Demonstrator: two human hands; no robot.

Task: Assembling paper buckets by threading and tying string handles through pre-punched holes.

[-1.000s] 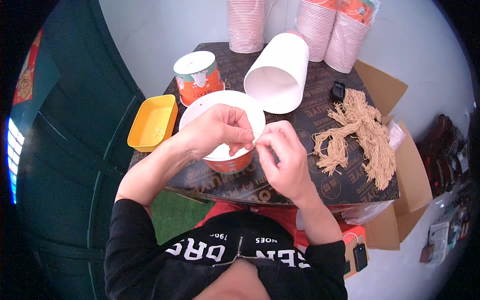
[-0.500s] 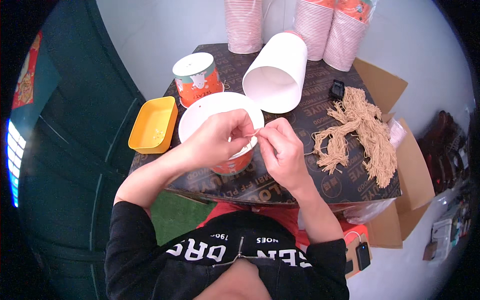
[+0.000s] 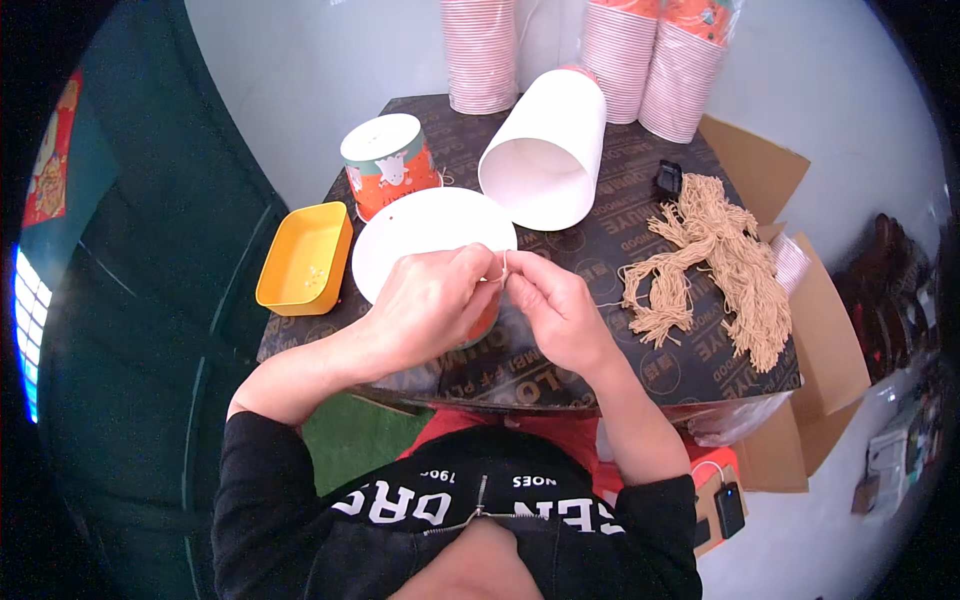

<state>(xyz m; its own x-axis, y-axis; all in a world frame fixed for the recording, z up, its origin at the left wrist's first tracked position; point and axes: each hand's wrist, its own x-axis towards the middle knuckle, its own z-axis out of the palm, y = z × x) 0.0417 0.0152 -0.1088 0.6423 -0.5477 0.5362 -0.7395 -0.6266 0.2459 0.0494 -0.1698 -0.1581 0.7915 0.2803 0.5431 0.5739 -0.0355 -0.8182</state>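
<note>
Tan string [image 3: 503, 265] pinched between both hands' fingers [image 3: 488, 272], over upturned paper bucket [image 3: 420, 235]

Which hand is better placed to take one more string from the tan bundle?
Probably the right hand: the tan bundle of strings lies on its side of the dark table. The left hand is farther away, over the white round bucket.

A dark printed table [image 3: 560, 370] carries a yellow tray [image 3: 303, 258] at its left edge. An upturned paper bucket [image 3: 390, 165] and a white tub lying on its side [image 3: 548, 150] sit farther back. A bundle of tan strings [image 3: 715, 265] lies on the right.
</note>
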